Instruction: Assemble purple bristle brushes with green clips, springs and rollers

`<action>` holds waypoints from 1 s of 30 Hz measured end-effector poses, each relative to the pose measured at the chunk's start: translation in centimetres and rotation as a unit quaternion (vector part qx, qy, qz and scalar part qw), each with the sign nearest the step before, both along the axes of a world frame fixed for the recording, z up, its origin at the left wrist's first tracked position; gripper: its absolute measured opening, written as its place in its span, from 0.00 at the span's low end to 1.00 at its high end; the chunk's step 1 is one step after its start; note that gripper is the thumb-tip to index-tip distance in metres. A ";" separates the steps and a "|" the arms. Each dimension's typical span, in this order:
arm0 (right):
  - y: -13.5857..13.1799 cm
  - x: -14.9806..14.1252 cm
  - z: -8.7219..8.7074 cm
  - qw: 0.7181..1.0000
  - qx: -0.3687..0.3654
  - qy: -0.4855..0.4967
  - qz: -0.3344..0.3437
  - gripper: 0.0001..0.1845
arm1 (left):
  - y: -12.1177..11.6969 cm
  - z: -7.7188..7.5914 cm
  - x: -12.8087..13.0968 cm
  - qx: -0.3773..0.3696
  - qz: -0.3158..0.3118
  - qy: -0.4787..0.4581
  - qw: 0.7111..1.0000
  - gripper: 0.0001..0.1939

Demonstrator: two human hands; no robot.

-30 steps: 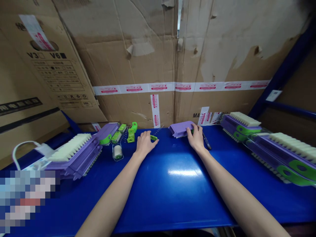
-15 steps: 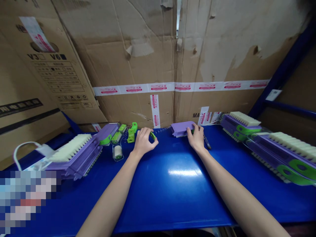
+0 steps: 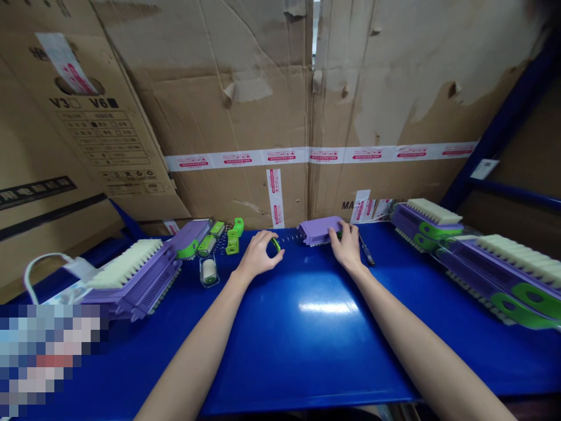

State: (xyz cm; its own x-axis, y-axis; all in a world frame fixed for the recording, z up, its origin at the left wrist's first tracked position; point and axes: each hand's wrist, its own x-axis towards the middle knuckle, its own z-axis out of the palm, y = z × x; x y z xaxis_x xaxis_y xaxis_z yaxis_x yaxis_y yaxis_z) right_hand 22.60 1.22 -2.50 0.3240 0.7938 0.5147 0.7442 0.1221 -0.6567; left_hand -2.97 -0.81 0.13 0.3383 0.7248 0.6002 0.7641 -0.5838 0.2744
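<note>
Purple body [image 3: 319, 231] and right hand [image 3: 347, 248] shifted slightly left toward the left hand [image 3: 256, 257]

Since the frame half a second ago, the left hand has also dipped a little, its thumb edging right.

Well to the left of the left fingers, a white cable [image 3: 27, 278] loops beside a purple unit topped with cream bristles [image 3: 125, 279]. Nearer, but still left of those fingers, lies a flatter purple unit with a green end [image 3: 190, 234], small green blocks [image 3: 207, 244] just beside it. In front of the blocks sits a clear container with a white roller [image 3: 209, 272]. A green bracket [image 3: 233, 241] lies just left of the left fingers, some thin coils beside it.

The left fingers and thumb curve into a narrow pinch on a small green piece [image 3: 276, 245], tilted up at their tips. Rightward from the pinch, a thin coil [image 3: 289, 238] runs to the purple body, which lies on the blue tabletop [image 3: 307, 351] between the hands. The right fingers and thumb hold its right end; part of that end is hidden under them.

Just right of the right fingers lies a dark, slim tool [image 3: 367, 252]. Well to their right are a bristled purple-and-green unit [image 3: 425, 225] and, nearer the camera, a larger-looking one [image 3: 504, 280]. Cardboard [image 3: 245, 181] stands beyond both sets of fingers.
</note>
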 end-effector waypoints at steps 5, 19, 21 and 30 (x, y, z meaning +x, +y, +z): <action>-0.4 -0.7 0.1 1.000 -0.019 -0.006 0.024 0.28 | 0.1 -0.4 0.6 -0.043 -0.017 -0.025 0.999 0.22; -1.3 -2.1 0.5 0.997 -0.031 -0.039 0.064 0.28 | 0.8 -1.1 1.5 -0.085 -0.037 -0.138 0.986 0.29; -1.4 -2.3 0.6 0.996 -0.030 -0.045 0.070 0.28 | 0.8 -1.2 1.5 -0.086 -0.046 -0.143 0.985 0.29; -1.7 -2.6 0.6 0.996 -0.022 -0.042 0.081 0.26 | 1.1 -1.8 1.6 -0.047 -0.042 -0.153 0.986 0.25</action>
